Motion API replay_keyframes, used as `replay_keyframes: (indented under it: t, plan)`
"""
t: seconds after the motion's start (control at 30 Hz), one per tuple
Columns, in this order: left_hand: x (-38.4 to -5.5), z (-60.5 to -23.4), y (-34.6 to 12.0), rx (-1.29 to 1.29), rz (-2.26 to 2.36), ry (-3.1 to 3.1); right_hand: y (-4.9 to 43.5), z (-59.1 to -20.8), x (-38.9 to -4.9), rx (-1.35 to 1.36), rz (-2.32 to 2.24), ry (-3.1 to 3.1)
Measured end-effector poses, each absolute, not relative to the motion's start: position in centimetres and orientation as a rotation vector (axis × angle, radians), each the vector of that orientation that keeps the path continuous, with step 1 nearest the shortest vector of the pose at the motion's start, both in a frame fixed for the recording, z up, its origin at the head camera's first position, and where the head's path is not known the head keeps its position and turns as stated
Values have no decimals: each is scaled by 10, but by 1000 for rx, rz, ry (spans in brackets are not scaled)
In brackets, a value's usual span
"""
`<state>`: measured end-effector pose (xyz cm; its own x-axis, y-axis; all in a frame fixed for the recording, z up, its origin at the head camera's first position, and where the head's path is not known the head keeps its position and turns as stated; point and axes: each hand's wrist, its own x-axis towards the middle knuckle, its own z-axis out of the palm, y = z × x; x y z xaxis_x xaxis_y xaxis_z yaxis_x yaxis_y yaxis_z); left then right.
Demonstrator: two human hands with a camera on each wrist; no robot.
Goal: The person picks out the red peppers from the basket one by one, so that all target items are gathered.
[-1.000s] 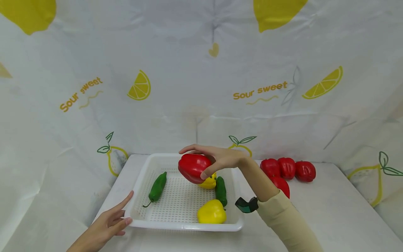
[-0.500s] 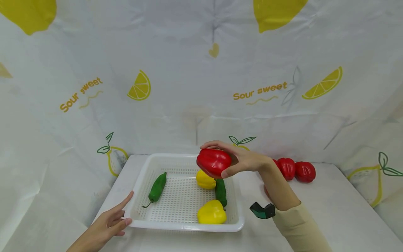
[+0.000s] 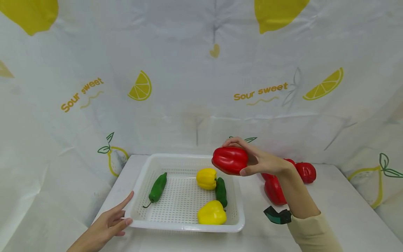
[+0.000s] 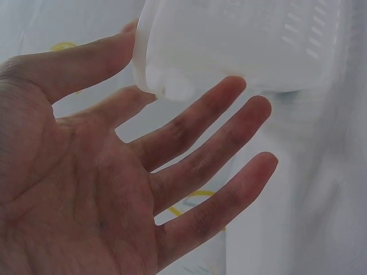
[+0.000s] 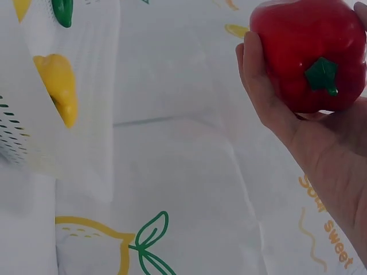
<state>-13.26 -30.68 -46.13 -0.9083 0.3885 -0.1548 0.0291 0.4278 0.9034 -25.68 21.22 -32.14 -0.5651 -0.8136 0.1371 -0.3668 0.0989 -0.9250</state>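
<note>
In the head view my right hand (image 3: 264, 161) grips a red bell pepper (image 3: 230, 160) in the air, over the right back corner of a white perforated basket (image 3: 185, 227). The right wrist view shows this pepper's green stem (image 5: 322, 74) turned toward the wrist. At the basket's left front corner, my left hand (image 3: 105, 225) touches the rim with thumb and index finger. Its other fingers (image 4: 212, 154) spread loosely below the basket in the left wrist view. Inside the basket lie a long green pepper (image 3: 158, 188), a yellow bell pepper (image 3: 206, 179), another yellow pepper (image 3: 212, 212) and a dark green pepper (image 3: 221, 192).
Several more red bell peppers (image 3: 275, 191) lie on the white table (image 3: 333, 210) to the right, partly hidden behind the right forearm. A white cloth (image 3: 176, 115) printed with lemons hangs behind the table. A dark strap piece (image 3: 277, 215) sticks out beside the right wrist.
My right hand has moved right with the red bell pepper, from above the basket's middle toward its right edge. The back yellow pepper has come into full view. My left hand stays put.
</note>
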Motion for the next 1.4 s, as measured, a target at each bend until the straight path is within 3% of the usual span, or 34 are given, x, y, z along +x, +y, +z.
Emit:
replay_keyframes:
  t: [1.4]
  plan:
    - [-133,-461,-307,303,1484,2313,241,-344,-228,-1127,-1667,2040]
